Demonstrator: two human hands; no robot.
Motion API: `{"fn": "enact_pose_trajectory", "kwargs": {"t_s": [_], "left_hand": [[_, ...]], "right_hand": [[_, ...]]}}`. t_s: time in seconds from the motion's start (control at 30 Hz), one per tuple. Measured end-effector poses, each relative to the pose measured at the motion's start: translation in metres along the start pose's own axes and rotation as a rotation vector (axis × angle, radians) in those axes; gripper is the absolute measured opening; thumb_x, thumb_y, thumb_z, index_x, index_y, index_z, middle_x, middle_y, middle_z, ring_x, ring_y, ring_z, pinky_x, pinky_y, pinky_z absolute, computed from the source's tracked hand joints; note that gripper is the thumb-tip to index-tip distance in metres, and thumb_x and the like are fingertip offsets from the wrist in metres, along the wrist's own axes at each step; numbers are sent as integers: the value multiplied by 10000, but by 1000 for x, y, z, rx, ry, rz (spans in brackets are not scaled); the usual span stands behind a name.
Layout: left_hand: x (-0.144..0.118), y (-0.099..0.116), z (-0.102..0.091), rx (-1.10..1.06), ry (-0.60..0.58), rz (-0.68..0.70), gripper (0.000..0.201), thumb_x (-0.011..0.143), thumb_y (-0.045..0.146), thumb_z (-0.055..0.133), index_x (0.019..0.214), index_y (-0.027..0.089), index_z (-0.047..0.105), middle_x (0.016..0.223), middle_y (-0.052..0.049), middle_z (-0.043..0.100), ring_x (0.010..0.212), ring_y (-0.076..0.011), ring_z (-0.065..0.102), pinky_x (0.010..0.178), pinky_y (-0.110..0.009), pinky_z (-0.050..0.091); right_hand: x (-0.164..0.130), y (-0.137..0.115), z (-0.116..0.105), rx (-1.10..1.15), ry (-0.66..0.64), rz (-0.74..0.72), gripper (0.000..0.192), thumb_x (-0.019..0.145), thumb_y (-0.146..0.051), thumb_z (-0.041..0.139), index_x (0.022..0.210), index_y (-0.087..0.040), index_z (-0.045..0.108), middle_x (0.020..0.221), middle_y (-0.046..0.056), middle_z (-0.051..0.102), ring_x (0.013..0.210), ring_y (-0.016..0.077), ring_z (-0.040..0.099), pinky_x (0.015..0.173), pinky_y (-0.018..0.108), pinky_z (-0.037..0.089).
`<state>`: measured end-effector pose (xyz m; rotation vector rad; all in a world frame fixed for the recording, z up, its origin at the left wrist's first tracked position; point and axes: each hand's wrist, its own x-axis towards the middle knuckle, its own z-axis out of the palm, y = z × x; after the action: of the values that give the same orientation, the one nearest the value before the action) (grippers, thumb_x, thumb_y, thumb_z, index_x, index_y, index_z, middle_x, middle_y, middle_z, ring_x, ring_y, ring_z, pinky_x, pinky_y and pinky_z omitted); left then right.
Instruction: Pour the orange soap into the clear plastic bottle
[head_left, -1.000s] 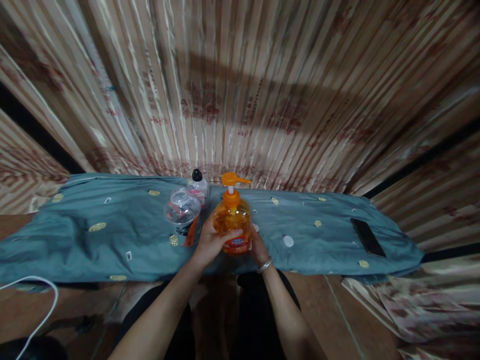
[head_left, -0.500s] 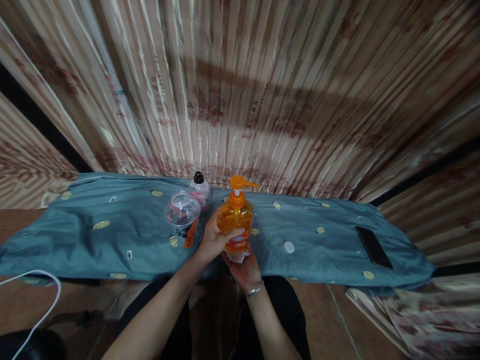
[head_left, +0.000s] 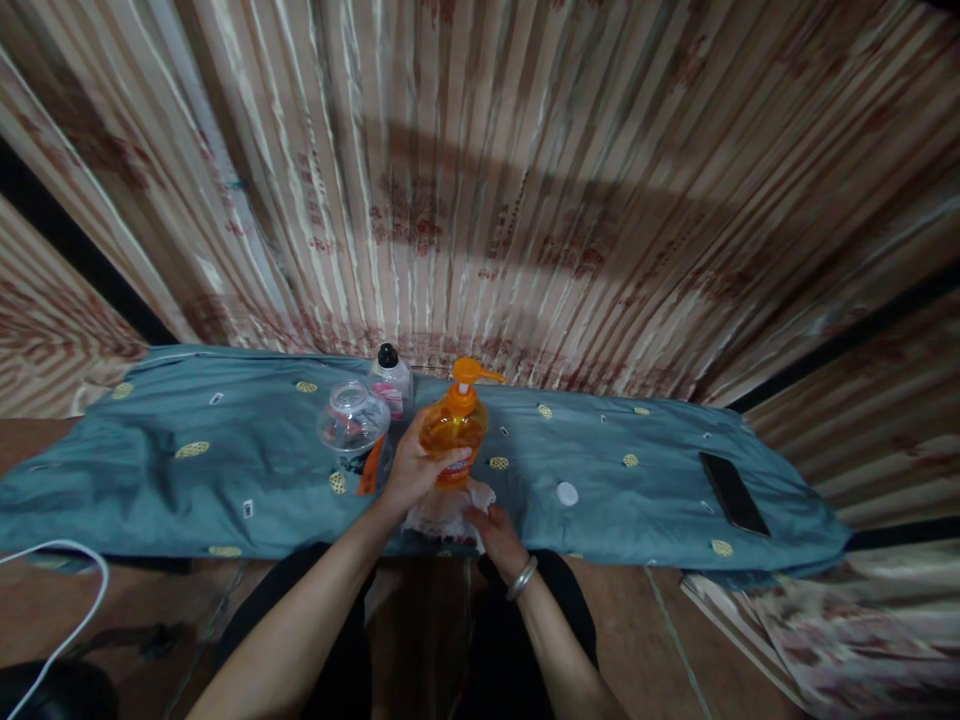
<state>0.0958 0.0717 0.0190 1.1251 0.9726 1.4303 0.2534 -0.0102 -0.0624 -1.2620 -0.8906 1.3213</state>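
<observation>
My left hand [head_left: 417,462] is wrapped round an orange pump bottle [head_left: 454,430], its thumb across the label. The bottle stands nearly upright, with its orange nozzle pointing right. Below the bottle, my right hand [head_left: 501,535] pinches a crumpled white tissue [head_left: 442,512], which spreads out under the bottle's base. A silver bangle circles the right wrist. Left of the bottle is a clear plastic cup [head_left: 354,425] with a domed lid and an orange and black print. Behind it stands a clear bottle [head_left: 391,383] with a black cap and pink label.
A blue-green cloth [head_left: 270,470] with yellow motifs covers the long table. On its right lie a round white cap [head_left: 568,494] and a black phone [head_left: 733,493]. Pleated curtains [head_left: 480,200] hang close behind. A white cable [head_left: 97,575] loops at the lower left.
My right hand has moved down from the bottle's base, and the tissue now hangs spread wider below it. The left hand keeps its hold; the view has shifted slightly.
</observation>
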Motion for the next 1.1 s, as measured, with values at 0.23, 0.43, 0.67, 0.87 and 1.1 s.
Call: {"fn": "enact_pose_trajectory", "kwargs": {"t_s": [0.23,0.43,0.67,0.87,1.1], "left_hand": [[4,5,-6,29,3,-7,755,541,362,1095,1219,242,786,1156,-65,887,1087,-320,844,1082,-515,655],[1,9,-5,14,-13,-17,792,540,390,1084,1250,236,767,1212,-76,887,1112,-331,839,1091,-532,653],[-4,11,-7,-14,-24,-22,752,555,446,1068,1216,251,765,1217,-71,873,1123,-318,827,1095,-514,651],[-7,12,-7,-20,-32,-28,732,545,429,1082,1182,239,777,1172,-64,883,1099,-314,836,1072,-498,661],[-3,5,8,6,-25,-9,680,575,398,1076,1170,249,783,1160,-57,898,1076,-292,840,1024,-439,655]], "right_hand": [[32,-19,-44,-319,145,-101,201,746,-330,948,793,-307,753,720,4,765,794,265,744,788,367,626],[30,2,-45,-1083,135,-512,408,1062,-270,638,1420,-158,799,1523,234,793,1438,372,727,1259,594,567],[24,16,0,-1433,-179,-434,526,1128,-276,636,1630,-132,699,1785,235,607,1734,422,484,1371,673,452],[22,24,-23,-1279,-97,-481,658,1090,-375,678,1710,-162,622,1774,223,624,1691,402,557,1371,671,488],[27,14,-21,-845,205,-550,934,1004,-610,762,1788,-191,475,1716,224,676,1597,422,660,1284,639,600]]}}
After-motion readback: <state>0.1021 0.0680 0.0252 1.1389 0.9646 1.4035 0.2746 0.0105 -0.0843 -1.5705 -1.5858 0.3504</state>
